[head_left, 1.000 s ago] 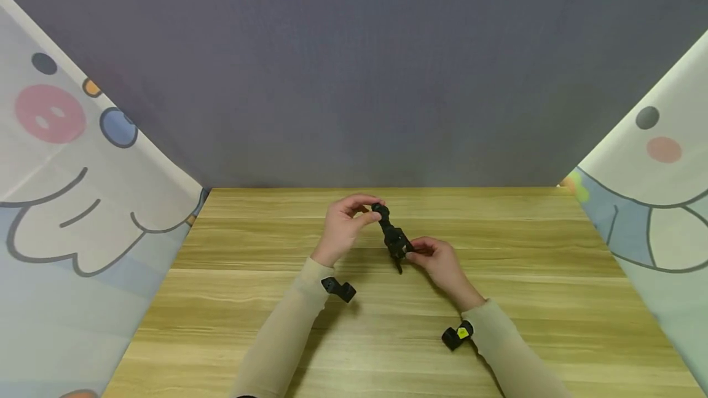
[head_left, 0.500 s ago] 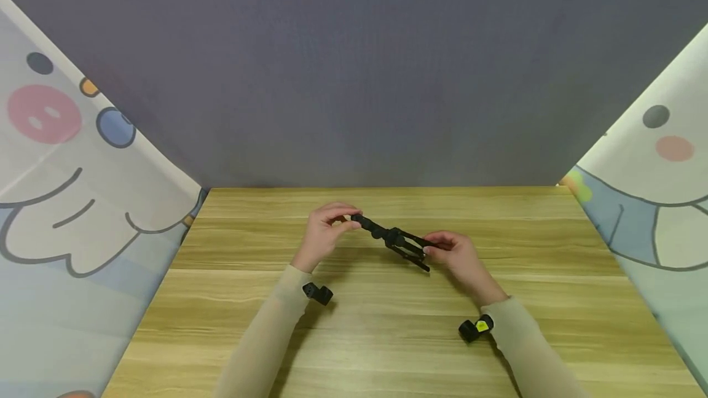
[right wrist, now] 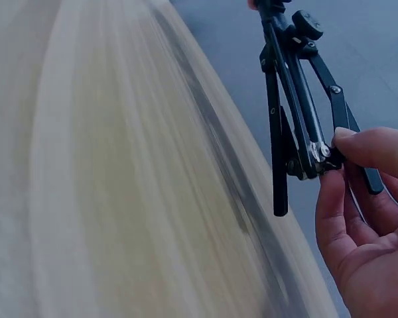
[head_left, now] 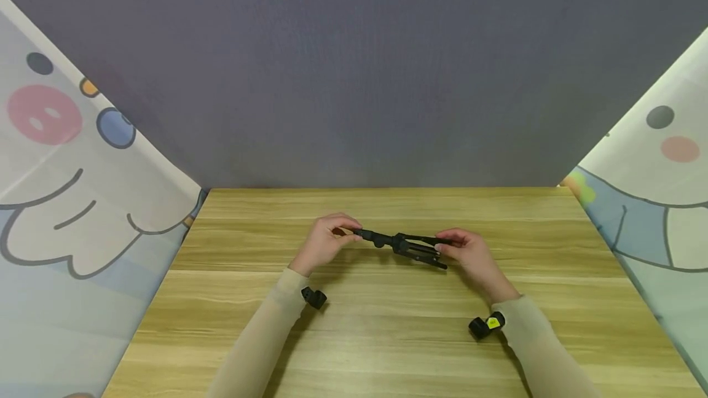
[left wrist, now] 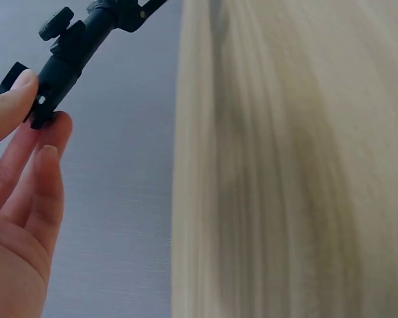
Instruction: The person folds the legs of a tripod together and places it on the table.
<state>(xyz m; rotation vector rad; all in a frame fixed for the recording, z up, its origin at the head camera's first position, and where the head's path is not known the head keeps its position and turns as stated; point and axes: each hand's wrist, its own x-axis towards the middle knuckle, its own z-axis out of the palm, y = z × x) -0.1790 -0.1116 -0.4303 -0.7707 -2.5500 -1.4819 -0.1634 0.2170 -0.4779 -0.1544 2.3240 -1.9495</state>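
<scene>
A small black tripod (head_left: 399, 242) is held lengthwise above the wooden table, its head end to the left and its partly folded legs to the right. My left hand (head_left: 325, 241) pinches the head end between thumb and fingers; in the left wrist view a knob (left wrist: 56, 24) sticks out from the tube just above the fingertips. At the leg end, my right hand (head_left: 470, 255) pinches one leg and the bottom of the centre column. In the right wrist view the hinged leg braces (right wrist: 335, 89) show, with another leg (right wrist: 276, 152) hanging free of the fingers.
The light wooden table (head_left: 387, 336) ends at a grey wall panel (head_left: 376, 78) behind. White sheets printed with cartoon animals (head_left: 50, 183) hang at both sides. A small black camera sits on each wrist, one (head_left: 487, 325) bearing a yellow mark.
The tripod has turned from pointing toward me to lying nearly crosswise, and its legs show more spread. My left hand has moved left and slightly down, my right hand to the right.
</scene>
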